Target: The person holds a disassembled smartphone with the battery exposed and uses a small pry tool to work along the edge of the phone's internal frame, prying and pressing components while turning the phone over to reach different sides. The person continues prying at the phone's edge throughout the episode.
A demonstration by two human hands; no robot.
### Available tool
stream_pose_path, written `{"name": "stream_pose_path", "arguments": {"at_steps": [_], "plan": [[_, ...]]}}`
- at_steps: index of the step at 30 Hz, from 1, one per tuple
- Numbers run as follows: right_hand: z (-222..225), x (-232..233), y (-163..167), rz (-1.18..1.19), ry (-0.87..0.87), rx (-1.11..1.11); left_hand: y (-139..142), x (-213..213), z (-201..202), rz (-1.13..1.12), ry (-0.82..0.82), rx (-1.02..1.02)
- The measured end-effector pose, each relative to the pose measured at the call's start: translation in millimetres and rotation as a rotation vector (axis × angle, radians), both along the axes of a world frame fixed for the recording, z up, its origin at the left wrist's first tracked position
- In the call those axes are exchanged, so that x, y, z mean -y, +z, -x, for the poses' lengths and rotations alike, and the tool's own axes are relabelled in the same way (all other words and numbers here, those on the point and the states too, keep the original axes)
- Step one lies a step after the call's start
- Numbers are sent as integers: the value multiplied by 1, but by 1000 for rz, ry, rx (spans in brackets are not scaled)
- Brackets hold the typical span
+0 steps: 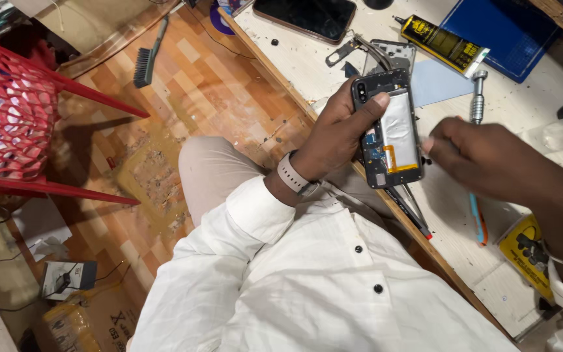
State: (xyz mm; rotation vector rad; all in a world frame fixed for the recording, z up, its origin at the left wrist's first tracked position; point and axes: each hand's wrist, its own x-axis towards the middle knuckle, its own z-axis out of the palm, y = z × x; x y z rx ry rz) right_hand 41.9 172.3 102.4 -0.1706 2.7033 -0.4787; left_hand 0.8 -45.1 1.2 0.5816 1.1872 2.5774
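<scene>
My left hand [337, 133], with a beige wrist watch, grips an opened black phone [389, 130] from the side, thumb resting near its top edge. The phone's back is off, showing a silvery battery [400, 124], a yellow-orange strip and a blue circuit board. It is held upright over the table's edge. My right hand [490, 163] is blurred, its fingertips at the phone's right edge. Whether it holds anything is unclear.
On the white worktable [522, 111] lie another phone [304, 16], a yellow-black glue tube [441, 39], a blue mat [503, 32], a metal screwdriver [477, 98], a blue-orange tool [478, 221] and a yellow packet [529, 251]. A red chair [8, 111] and a brush [146, 58] are on the floor to the left.
</scene>
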Motion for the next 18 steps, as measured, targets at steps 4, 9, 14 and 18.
{"name": "stream_pose_path", "arguments": {"at_steps": [4,9,14,18], "plan": [[5,-21,-14,299,3,-321,18,-2,-2,-44,-97,247],[9,-20,-22,765,-149,-406,41,6,-9,-33,-143,296],[-2,-8,2,713,-207,-471,44,-1,-13,-50,-113,272],[-2,6,14,639,-77,-619,44,-6,-21,71,-39,244]]}}
